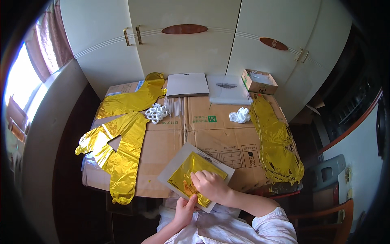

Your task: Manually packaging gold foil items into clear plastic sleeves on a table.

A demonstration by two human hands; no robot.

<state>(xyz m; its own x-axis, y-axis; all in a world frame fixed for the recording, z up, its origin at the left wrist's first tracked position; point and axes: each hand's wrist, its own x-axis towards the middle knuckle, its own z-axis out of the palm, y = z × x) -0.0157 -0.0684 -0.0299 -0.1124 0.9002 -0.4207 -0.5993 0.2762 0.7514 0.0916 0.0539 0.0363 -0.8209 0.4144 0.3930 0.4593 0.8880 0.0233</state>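
A white card with a folded gold foil balloon on it lies tilted at the table's near edge, over my lap. My left hand grips the card's near edge, its thumb on top by the foil and its other fingers hidden beneath. Resting on the middle of the foil, my right hand is closed with its fingers curled in; what they pinch, if anything, is hidden. On the left lie two flattened gold foil balloons, one nearer and one farther. Flattened gold foil is stacked on the right.
Cardboard covers the table. White tape-like rings, clear straws, white cards, clear plastic sleeves, crumpled white material and a small box stand farther back. Cupboards rise behind; a wooden chair is at right.
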